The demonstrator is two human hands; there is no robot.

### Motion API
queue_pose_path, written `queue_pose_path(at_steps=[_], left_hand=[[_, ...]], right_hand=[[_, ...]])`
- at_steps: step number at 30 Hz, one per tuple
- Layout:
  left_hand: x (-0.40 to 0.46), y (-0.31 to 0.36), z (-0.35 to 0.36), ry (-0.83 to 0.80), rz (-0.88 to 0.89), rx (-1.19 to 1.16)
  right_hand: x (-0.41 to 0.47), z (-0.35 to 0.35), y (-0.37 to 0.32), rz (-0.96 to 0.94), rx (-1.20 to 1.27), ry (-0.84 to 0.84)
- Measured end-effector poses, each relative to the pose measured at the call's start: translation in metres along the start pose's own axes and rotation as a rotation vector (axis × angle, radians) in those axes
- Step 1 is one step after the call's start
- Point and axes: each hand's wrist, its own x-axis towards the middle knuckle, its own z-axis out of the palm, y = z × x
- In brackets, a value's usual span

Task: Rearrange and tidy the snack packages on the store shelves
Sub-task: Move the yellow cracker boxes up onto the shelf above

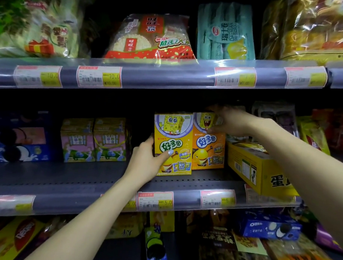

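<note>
Left hand [147,158] gripped the yellow SpongeBob box [172,143] at its lower left edge, thumb across the front face, fingers wrapped behind. Right hand [231,121] held the orange SpongeBob box [209,146] by its upper right corner, fingers curled over the top, thumb on the front. Both boxes stood upright at frame centre on the middle shelf [82,176], side faces touching; yellow one sat further forward, near the shelf's front lip.

Open room: bare shelf deck left of the yellow box, running to the two pink-and-yellow cartons [94,140] at centre left. Past those, blue Oreo packs [13,139] at the left edge.

Tight on the right: a yellow carton [261,168], angled and overhanging the front lip, sat just beside the orange box.

Price-tag rail [155,202] ran along the shelf's front edge below the boxes. Upper shelf carried a rice cracker bag [150,39] and a teal Swiss roll pack [226,32]. Lower right: an Oreo box [269,228] on the bottom shelf.
</note>
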Motion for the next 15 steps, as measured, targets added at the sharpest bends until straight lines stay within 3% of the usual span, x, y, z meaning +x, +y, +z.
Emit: queue_pose_path(at_steps=[15], left_hand=[[-0.003, 0.011, -0.007, -0.019, -0.032, 0.072]], right_hand=[[-0.003, -0.002, -0.014, 0.043, -0.13, 0.048]])
